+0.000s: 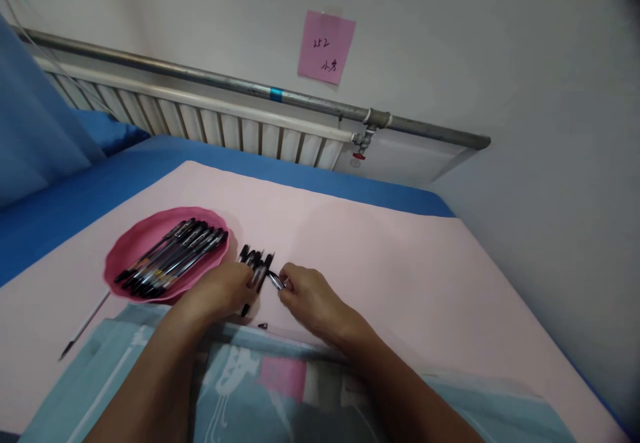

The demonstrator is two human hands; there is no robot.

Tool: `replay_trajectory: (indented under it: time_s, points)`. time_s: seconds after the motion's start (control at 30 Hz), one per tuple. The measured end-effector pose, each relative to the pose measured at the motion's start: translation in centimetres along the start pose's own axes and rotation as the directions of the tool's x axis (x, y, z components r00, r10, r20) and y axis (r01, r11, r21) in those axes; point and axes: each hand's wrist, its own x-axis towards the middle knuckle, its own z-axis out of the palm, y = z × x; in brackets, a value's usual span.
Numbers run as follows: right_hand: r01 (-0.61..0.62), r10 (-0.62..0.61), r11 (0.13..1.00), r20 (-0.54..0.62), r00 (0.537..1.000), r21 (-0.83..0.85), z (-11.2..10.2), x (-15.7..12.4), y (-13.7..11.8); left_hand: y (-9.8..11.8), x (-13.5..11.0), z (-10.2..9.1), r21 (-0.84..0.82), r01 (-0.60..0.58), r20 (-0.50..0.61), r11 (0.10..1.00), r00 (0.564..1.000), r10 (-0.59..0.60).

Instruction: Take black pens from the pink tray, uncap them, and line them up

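Observation:
My left hand (231, 287) is closed around the side of a small bunch of black pens (259, 271) on the pink sheet, their dark ends pointing away from me. Just to its right, my right hand (309, 294) pinches a pen (275, 279) whose dark end touches or nearly touches the bunch. Most of that pen is hidden by my fingers. Left of my hands, a pink scalloped dish (117, 251) holds a heap of black-capped pens (175, 256). A small black piece (263, 325) lies near the front edge.
A thin white stick with a dark tip, like a pen refill (85, 324), lies left of the dish. The pink sheet (400, 276) covers a blue surface (395, 193). Behind are a radiator (230, 133), a metal pipe (200, 77) and a pink note (327, 47).

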Motion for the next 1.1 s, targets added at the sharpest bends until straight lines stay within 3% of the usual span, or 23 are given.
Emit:
replay_trajectory:
  time_s: [0.13, 0.23, 0.33, 0.47, 0.63, 0.8, 1.1]
  points:
    - [-0.012, 0.012, 1.000, -0.032, 0.999, 0.009, 0.4, 0.0, -0.1, -0.5, 0.2, -0.3, -0.013, -0.051, -0.035, 0.999, 0.998, 0.050]
    - [-0.009, 0.010, 1.000, -0.047, 0.999, 0.012, 0.9, 0.1, 0.0, -0.4, 0.2, -0.9, -0.020, -0.025, -0.150, 0.999, 0.988, 0.022]
    - [0.015, -0.013, 0.999, -0.057, 0.998, 0.033, 1.4, 0.3, 0.2, 0.0, 0.3, -1.1, -0.091, -0.017, -0.351, 0.996, 0.936, -0.016]
    - [0.084, -0.076, 0.992, -0.085, 0.993, 0.098, 1.9, 0.7, 0.6, 0.3, 1.4, -0.3, -0.130, -0.202, -0.496, 0.971, 0.861, 0.113]
    - [0.068, -0.059, 0.996, -0.136, 0.989, 0.064, 1.9, 1.2, 1.3, 0.2, 3.1, 0.4, -0.019, -0.247, -0.451, 0.969, 0.867, 0.212]
    - [0.123, -0.135, 0.990, -0.211, 0.968, -0.066, 2.0, 1.6, 1.7, 0.3, 3.8, 0.2, 0.071, -0.260, -0.382, 0.963, 0.885, 0.267]
    - [0.144, -0.200, 0.956, -0.205, 0.958, -0.256, 2.7, 3.2, 2.1, 0.4, 4.5, 0.4, 0.197, -0.201, -0.344, 0.959, 0.902, 0.260]
